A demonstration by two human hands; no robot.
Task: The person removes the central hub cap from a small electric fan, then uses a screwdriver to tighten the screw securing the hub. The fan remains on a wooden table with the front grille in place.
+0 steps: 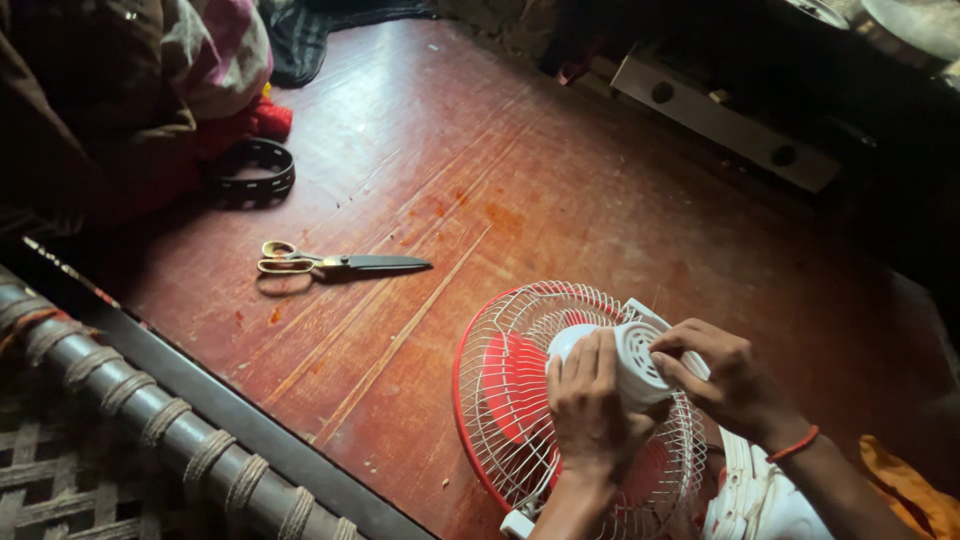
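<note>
A small table fan (520, 390) lies face down on a reddish wooden surface (450, 190), its white wire grille with red rim and red blades showing. My left hand (590, 410) wraps around the white ribbed motor housing (635, 360) at the back of the fan. My right hand (725, 375) pinches the housing's right side with fingertips; a red thread circles that wrist. The fan's white base (760, 500) pokes out under my right forearm.
Scissors (335, 263) with gold handles lie shut to the left of the fan. A black ring-shaped band (252, 168) and bundled cloth (150, 80) sit at the far left. A rope-wrapped cot rail (150, 410) runs along the lower left. A grey bar (725, 120) lies at top right.
</note>
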